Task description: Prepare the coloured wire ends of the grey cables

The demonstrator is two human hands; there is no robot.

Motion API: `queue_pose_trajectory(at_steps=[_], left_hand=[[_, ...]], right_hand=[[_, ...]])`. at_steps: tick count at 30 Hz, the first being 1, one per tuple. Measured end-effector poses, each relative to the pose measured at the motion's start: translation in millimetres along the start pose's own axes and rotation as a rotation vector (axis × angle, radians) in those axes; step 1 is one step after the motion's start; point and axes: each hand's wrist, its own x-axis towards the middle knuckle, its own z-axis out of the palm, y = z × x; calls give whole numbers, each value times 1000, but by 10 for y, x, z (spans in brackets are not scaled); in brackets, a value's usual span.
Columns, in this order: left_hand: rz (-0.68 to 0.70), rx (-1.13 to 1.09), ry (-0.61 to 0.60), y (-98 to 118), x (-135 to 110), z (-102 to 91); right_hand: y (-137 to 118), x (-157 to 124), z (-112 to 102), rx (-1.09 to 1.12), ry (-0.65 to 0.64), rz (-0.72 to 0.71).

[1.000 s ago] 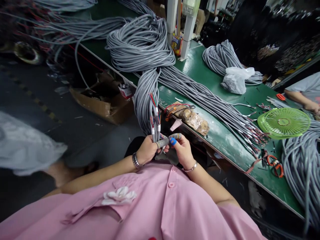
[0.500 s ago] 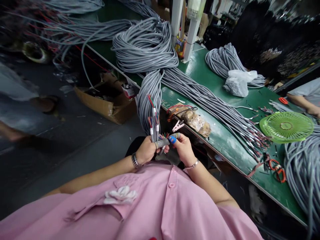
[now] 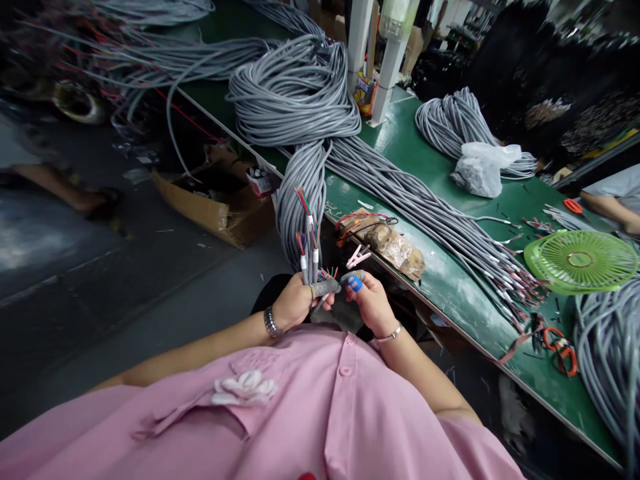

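Note:
Several grey cables (image 3: 309,265) stand up out of my left hand (image 3: 296,297), which is closed around them; their stripped ends show red, green and blue wires above white bands. A grey covering wraps my left thumb. Fine coloured wires (image 3: 329,273) fan out just above that thumb. Close to it, my right hand (image 3: 371,298) has its fingers pinched together, with blue tape round one digit and a grey covering on another. A dark bit shows at the pinch, too small to name.
A green table (image 3: 395,183) carries coiled grey cables (image 3: 295,93), a green fan guard (image 3: 580,259), orange-handled scissors (image 3: 563,350) and a wrapped brown block (image 3: 395,247). A pink clip (image 3: 359,256) sits at its edge. A cardboard box (image 3: 225,213) stands on the floor. Another person's arm (image 3: 607,207) is at right.
My right hand has drawn slightly away to the right from my left thumb. The left hand keeps its hold on the cables. At far left, a passing person's leg has shifted.

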Motion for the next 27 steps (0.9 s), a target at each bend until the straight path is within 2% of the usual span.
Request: queue_pose_trajectory(at_steps=[4,8,12,18,23,27], left_hand=[[-25,24,-8,17,22,0],[-2,88,-28,-32,35,3],[8,170,-47,-76,25,-10],[15,225,-54,-87,12,-28],[2,129,-26,-39,8,11],[-27,82,-55,45,19,19]], right_hand=[[-73,39,-68,96,19,66],[-173,27,3,25,-40,138],[-177,-7,104,-95,-20,81],[-142,-25,151,-105,33,39],[-118,-57,180,-87,121,25],[-66,-44,103,52,78,46]])
